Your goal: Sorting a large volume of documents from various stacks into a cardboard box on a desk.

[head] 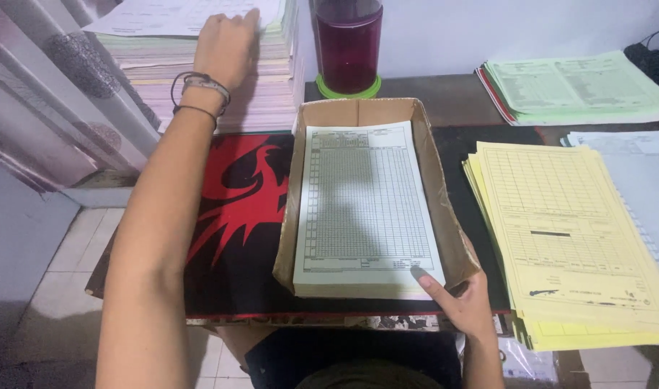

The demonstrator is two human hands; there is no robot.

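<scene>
The cardboard tray (432, 155) sits in the middle of the desk with its long axis running away from the person, and everything else is best placed from it. Inside it lies a stack of pale green printed forms (365, 209), long axis the same way as the tray, squared against the tray's near end. The right hand (460, 297) is at the tray's near right corner: the index finger is stretched out with its tip touching the near right corner of the top form, the other fingers loosely curled against the outside of the cardboard wall; it pins or steadies rather than grips. The left hand (225, 45) is far beyond the tray's far left corner, arm fully extended, fingers spread flat and palm down on the top sheet of a tall pile of pastel paper (272, 79); whether it has pinched a sheet I cannot tell, since the fingertips are seen from behind. So the right hand is much nearer the forms in the tray, and the left is on the tall pile, well apart from the tray. Just beyond the tray's far end stands a dark red plastic jar (348, 43). To the tray's right lies a fanned stack of yellow forms (567, 238), and beyond that, green forms (574, 86).
</scene>
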